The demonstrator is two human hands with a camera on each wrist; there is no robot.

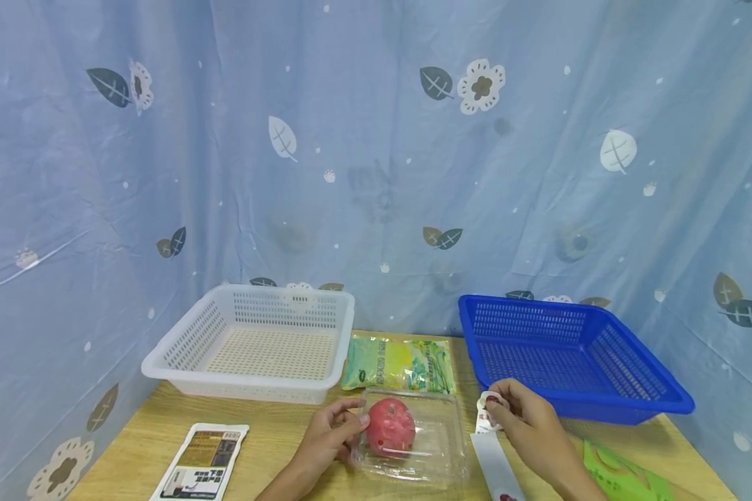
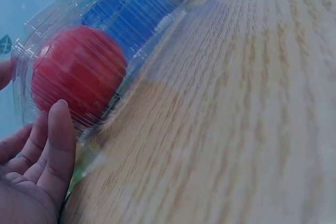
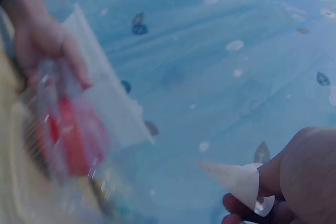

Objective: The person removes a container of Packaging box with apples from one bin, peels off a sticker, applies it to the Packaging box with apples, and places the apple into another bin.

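Observation:
A clear plastic box lies on the wooden table with a round red fruit inside, at its left end. My left hand pinches the box's left side; in the left wrist view the fingertips touch the plastic beside the fruit. To the right of the box, my right hand pinches a white strip of stickers with red prints on it, its long end hanging toward the front edge. The right wrist view shows part of the white strip curling between thumb and fingers.
A white basket stands at the back left and a blue basket at the back right. Between them lies a green and yellow packet. A white and brown pouch is at front left, a green item at front right.

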